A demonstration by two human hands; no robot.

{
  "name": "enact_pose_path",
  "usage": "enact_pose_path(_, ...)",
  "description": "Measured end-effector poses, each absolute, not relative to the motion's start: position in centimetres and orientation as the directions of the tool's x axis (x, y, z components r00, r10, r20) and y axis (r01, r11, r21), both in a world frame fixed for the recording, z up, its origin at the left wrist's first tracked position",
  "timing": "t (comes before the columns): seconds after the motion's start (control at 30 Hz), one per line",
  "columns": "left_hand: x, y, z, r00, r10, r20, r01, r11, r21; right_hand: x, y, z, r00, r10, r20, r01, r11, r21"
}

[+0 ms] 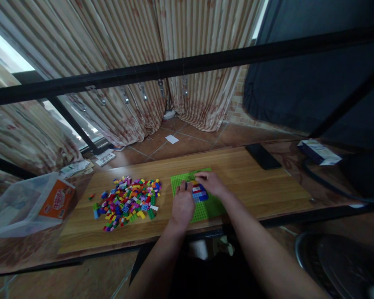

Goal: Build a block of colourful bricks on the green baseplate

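Observation:
A green studded baseplate lies on the wooden board in front of me. On it stands a low build of toy bricks in blue, light blue, red and white, with some yellow at its far side. My left hand is at the build's left edge, its fingers curled and partly hidden; a small dark blue spot shows at them. From the right, my right hand reaches over the far side of the build, thumb and fingers pinched together near the yellow part. Whatever the fingertips hold is too small to make out.
Left of the baseplate spreads a pile of loose coloured bricks. A clear plastic bin with an orange label stands at the far left. A black phone-like slab lies at the back right, near a small box. A black bar crosses beyond.

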State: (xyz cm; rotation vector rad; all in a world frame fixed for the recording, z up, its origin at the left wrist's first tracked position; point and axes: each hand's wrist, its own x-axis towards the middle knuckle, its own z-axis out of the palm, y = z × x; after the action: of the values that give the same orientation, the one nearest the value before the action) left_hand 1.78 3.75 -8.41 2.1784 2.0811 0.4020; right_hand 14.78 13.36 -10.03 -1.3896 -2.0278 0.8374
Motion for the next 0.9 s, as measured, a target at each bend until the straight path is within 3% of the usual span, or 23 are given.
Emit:
enact_pose_path(0.2, 1.4, 3.8, -9.5, -0.065, 0.981, 0.181, 0.906, -0.018, 0.424, 16.2, 14.6, -10.1, -0.134, 0.989, 0.062, 0.636, 0.134, -0.760)
enact_pose_path(0.37, 1.0, 4.0, -8.8, -0.098, 0.989, 0.111, 0.806, 0.014, 0.592, 15.2, 13.6, -9.8, -0.179, 0.983, 0.029, 0.654, 0.141, -0.743)
enact_pose_path(0.9, 1.1, 4.1, -9.2, -0.163, 0.981, 0.109, 0.732, 0.046, 0.680, 14.7, 13.2, -9.6, -0.155, 0.988, 0.015, 0.690, 0.120, -0.714)
